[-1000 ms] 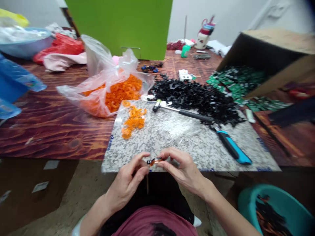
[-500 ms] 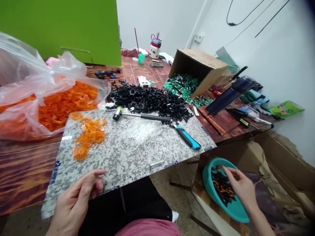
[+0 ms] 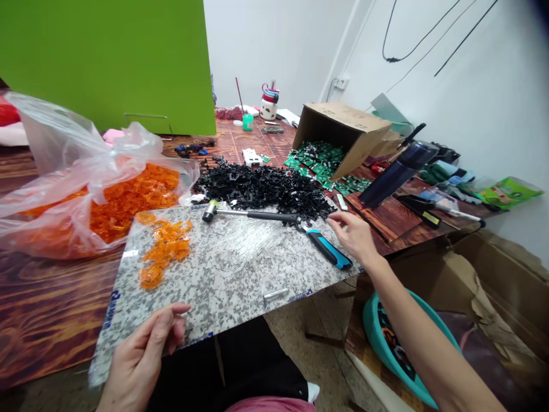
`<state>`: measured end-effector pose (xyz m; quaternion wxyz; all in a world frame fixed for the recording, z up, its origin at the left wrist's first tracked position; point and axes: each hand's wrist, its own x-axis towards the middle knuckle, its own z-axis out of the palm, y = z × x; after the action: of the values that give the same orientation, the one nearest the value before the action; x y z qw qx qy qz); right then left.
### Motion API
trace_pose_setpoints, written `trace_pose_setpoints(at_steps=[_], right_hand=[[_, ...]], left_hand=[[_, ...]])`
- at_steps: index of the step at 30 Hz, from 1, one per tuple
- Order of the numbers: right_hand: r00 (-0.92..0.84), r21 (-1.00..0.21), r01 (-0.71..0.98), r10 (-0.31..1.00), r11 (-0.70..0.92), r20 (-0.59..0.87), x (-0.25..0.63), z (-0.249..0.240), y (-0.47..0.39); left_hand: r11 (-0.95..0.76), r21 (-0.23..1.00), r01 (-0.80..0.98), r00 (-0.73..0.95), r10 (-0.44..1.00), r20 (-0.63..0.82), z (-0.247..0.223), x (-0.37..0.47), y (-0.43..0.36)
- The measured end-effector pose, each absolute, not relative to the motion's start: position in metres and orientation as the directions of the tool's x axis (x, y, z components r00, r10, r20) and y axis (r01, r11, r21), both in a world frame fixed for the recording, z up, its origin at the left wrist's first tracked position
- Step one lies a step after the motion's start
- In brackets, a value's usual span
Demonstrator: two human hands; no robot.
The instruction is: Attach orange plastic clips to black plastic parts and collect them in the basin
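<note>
My left hand (image 3: 148,349) rests at the near edge of the speckled grey slab (image 3: 223,286), fingers curled and thumb against them; whatever they hold, if anything, is hidden. My right hand (image 3: 354,236) hovers by the right end of a heap of small black plastic parts (image 3: 261,186), fingers stretched out and nothing visible in them. Below it lie blue-and-black-handled pliers (image 3: 328,249). A small hammer (image 3: 257,216) lies in front of the heap, behind a spread of thin clear pins (image 3: 251,240). Orange translucent parts (image 3: 167,246) lie on the slab's left.
A plastic bag (image 3: 98,200) of orange parts stands left. Green circuit boards (image 3: 319,157) spill from a tipped cardboard box (image 3: 364,123). A dark blue bottle (image 3: 394,174) leans at right. Below my right arm, a teal basin (image 3: 373,326) holds black and orange parts.
My right hand has moved from above the teal basin up and left to the black parts' heap. My left hand keeps its pose, and the view has shifted slightly.
</note>
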<state>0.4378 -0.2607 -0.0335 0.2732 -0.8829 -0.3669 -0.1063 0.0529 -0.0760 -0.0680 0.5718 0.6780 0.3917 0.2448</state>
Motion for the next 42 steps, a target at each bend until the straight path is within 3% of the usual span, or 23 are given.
trace_pose_setpoints(at_steps=[5,12,18,22,26,28,31,34,36,39,42], right_hand=[[0.706,-0.413,0.703,0.636,-0.579,0.312,0.465,-0.05,-0.203],[0.761,-0.493,0.635,0.59,-0.595,0.268,0.473,-0.059,-0.2],[0.855,-0.673,0.493,0.452,-0.552,0.255,0.471,-0.04,-0.217],[0.843,-0.815,0.392,0.521,-0.426,0.133,0.439,-0.019,-0.222],[0.702,-0.908,0.298,0.712,-0.295,-0.001,0.367,-0.001,-0.21],[0.539,-0.953,0.183,0.836,-0.241,-0.108,0.327,0.004,-0.201],[0.285,-0.971,0.054,0.935,-0.233,-0.209,0.278,0.005,-0.188],[0.188,-0.979,0.006,0.962,-0.202,-0.197,0.247,0.0,-0.179],[0.173,-0.986,0.068,0.975,-0.15,-0.137,0.237,-0.005,-0.174],[0.135,-0.942,0.335,0.99,-0.017,0.03,0.237,-0.014,-0.165],[0.116,-0.673,0.739,0.978,0.032,0.174,0.256,-0.024,-0.146]], left_hand=[[-0.044,0.968,0.249,0.591,0.798,-0.115,-0.072,0.05,-0.075],[-0.037,0.97,0.241,0.589,0.8,-0.116,-0.07,0.053,-0.075],[0.034,0.977,0.211,0.571,0.807,-0.151,-0.07,0.053,-0.075],[-0.109,0.968,0.228,0.603,0.796,-0.053,-0.06,0.057,-0.077],[-0.452,0.869,0.202,0.739,0.653,0.168,-0.037,0.075,-0.091],[-0.57,0.81,0.138,0.79,0.557,0.257,-0.029,0.087,-0.098],[-0.663,0.738,0.128,0.805,0.504,0.314,-0.028,0.099,-0.103],[-0.676,0.723,0.144,0.782,0.525,0.335,-0.035,0.098,-0.1],[-0.655,0.74,0.156,0.763,0.556,0.331,-0.039,0.091,-0.096],[-0.582,0.785,0.211,0.754,0.608,0.248,-0.042,0.081,-0.091],[-0.431,0.856,0.287,0.711,0.694,0.111,-0.041,0.074,-0.088]])
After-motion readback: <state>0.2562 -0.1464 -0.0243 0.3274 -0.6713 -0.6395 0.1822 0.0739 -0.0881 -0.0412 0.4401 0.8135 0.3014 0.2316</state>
